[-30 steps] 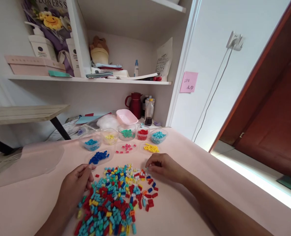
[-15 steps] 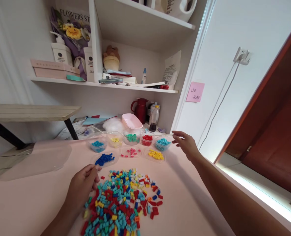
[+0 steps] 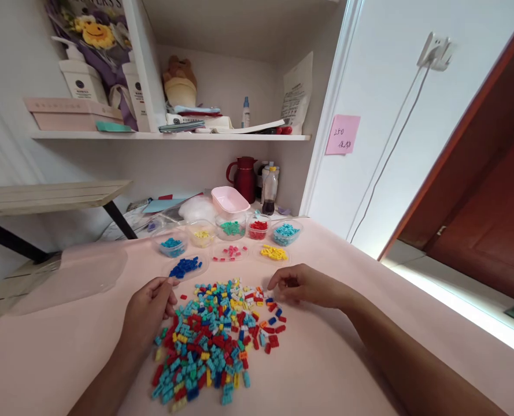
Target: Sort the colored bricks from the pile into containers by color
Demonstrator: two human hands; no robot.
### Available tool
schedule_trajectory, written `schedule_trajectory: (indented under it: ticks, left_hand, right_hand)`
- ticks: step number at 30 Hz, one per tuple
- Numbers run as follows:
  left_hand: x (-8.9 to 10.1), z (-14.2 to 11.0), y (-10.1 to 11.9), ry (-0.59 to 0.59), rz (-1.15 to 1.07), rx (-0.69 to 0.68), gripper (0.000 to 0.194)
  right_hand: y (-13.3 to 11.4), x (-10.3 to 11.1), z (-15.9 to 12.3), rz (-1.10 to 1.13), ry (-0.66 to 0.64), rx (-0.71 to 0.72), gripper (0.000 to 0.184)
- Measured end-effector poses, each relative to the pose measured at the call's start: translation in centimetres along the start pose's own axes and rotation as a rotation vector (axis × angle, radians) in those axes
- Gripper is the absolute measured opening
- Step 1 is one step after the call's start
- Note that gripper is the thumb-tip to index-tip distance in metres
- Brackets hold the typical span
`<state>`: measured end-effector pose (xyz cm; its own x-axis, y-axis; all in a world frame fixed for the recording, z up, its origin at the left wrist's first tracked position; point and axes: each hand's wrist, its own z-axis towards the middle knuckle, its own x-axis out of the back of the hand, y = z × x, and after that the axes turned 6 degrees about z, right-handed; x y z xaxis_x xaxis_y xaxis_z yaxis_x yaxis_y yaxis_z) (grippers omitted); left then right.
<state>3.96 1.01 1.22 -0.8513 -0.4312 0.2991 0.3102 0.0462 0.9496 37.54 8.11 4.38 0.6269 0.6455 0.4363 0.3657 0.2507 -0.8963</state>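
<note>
A heap of small mixed-colour toy bricks (image 3: 213, 341) is spread over the pink tabletop in front of me. At its upper left edge rests my left hand (image 3: 150, 303), thumb and forefinger pressed together; whatever they may hold is hidden. My right hand (image 3: 306, 286) is at the heap's upper right edge, fingers bent down and apart, with no brick visible in them. Just beyond my left fingertips lies a shallow clear tray of dark blue bricks (image 3: 185, 267). Farther back are trays of pink bricks (image 3: 230, 252) and yellow bricks (image 3: 274, 252).
Along the back stand clear tubs of blue (image 3: 172, 247), pale yellow (image 3: 202, 235), green (image 3: 230, 229), red (image 3: 258, 229) and light blue bricks (image 3: 286, 231). Behind them are a pink basin (image 3: 229, 200), a red jug (image 3: 244, 179) and a bottle (image 3: 269, 190). A clear lid (image 3: 74, 277) lies left.
My right hand has come down from beside the light blue tub to the heap's right edge. My left hand has stayed by the heap. The camera view has tilted downward.
</note>
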Motion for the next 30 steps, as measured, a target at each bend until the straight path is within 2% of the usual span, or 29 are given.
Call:
schedule_trajectory:
  ticks: [3,5,9,12,16,18,23,27,30]
  left_hand:
    - [0.0,0.1,0.0,0.004,0.015,0.006,0.034]
    - [0.0,0.1,-0.1,-0.003,0.011,0.006,0.034]
    - [0.1,0.2,-0.3,-0.021,0.020,-0.012,0.036]
    - [0.1,0.2,-0.2,-0.017,0.026,-0.009,0.035]
    - [0.0,0.0,0.0,-0.017,0.010,0.035,0.034]
    - [0.0,0.0,0.0,-0.016,0.015,0.025,0.035]
    - [0.0,0.2,-0.1,-0.029,0.034,-0.011,0.038]
    - [0.0,0.1,0.0,-0.023,0.047,-0.004,0.036]
    - [0.0,0.0,0.1,-0.018,0.043,0.005,0.033]
  right_hand:
    - [-0.2,-0.3,-0.4,-0.149,-0.087,0.015,0.040]
    - [-0.1,-0.4,-0.4,-0.222,-0.069,0.036,0.043]
    - [0.4,-1.5,0.3,-0.269,0.030,0.094,0.036]
    - [0.5,-2.3,1.0,-0.199,0.088,0.137,0.030]
    - [0.0,-1.9,0.7,-0.108,0.094,0.181,0.022]
    - [-0.1,-1.2,0.2,-0.108,0.049,0.156,0.030]
    - [-0.1,-0.3,-0.6,-0.268,-0.136,0.088,0.078]
    - [-0.1,-1.3,-0.2,-0.320,-0.154,0.118,0.076]
    - [0.2,-2.0,0.3,-0.295,-0.088,0.140,0.072]
